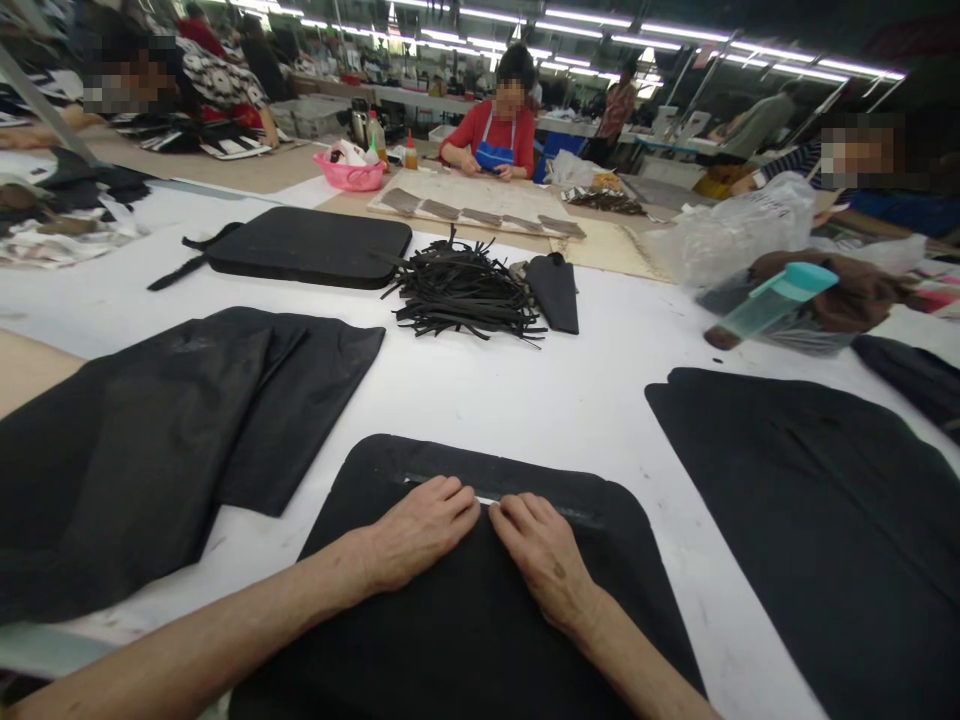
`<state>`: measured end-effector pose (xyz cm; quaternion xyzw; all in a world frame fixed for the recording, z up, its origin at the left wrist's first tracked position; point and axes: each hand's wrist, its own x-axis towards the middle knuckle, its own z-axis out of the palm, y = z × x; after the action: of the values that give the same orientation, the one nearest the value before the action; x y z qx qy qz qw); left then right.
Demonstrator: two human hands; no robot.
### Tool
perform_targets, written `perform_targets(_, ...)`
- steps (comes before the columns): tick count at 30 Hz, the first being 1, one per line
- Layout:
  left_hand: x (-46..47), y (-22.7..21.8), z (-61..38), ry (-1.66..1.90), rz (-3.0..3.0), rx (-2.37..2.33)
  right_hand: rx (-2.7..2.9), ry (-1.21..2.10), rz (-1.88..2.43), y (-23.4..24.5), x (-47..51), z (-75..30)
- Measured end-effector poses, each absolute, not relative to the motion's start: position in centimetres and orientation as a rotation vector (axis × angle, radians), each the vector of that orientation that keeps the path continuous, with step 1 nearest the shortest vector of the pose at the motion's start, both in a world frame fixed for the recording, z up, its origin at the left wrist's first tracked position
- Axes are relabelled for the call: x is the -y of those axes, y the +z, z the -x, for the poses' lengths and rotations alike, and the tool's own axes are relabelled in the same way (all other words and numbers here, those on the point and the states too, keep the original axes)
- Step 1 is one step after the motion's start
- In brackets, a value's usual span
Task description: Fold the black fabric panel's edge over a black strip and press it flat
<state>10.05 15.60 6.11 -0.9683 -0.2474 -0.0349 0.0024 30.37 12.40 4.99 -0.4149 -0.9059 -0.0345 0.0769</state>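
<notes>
A large black fabric panel (480,610) with rounded far corners lies flat in front of me. Near its far edge runs a narrow strip with a shiny line, and a bit of white (487,500) shows between my hands. My left hand (424,525) is on the panel along this line, fingers bent and pressed together at the fabric. Close beside it, my right hand (544,555) has its fingers curled onto the same line, thumb side toward the left hand. The fingertips are partly hidden, apparently pinching the fabric there.
Black fabric pieces (127,460) lie at left, more black panels (825,520) at right. Farther back are a thick black padded panel (307,245), a heap of black strips (465,290) and a teal-lidded bottle (772,305). Co-workers sit around the white table (592,410).
</notes>
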Motion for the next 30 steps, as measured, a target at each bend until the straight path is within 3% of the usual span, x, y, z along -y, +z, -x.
perform_targets(17,-16.0,5.4,-5.0,-0.170,2.936,0.662,2.754,-0.290,1.211,5.7,-10.3,-37.6)
perform_targets(30,-15.6,3.3,-2.3,-0.350,2.780,0.745,2.400,-0.310,1.600,4.7,-7.9,-40.3)
